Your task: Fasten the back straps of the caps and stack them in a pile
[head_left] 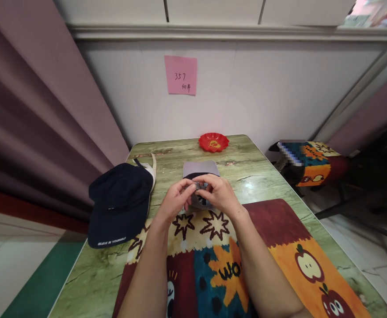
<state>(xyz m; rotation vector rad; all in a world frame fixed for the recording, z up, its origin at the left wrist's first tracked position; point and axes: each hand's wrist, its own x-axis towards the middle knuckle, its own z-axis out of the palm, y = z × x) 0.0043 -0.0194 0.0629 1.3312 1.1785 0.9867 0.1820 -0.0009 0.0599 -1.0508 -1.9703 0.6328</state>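
Gray cap (201,168), held in both hands (177,195) (220,191)

The grey cap (200,168) looks like matt cloth, the red dish (213,149) glossy plastic.

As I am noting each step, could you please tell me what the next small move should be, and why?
Perhaps give the small shiny piece a gentle tug: the left hand and right hand both pinch at it, by the grey cap, and whether it is fastened is too small to tell.
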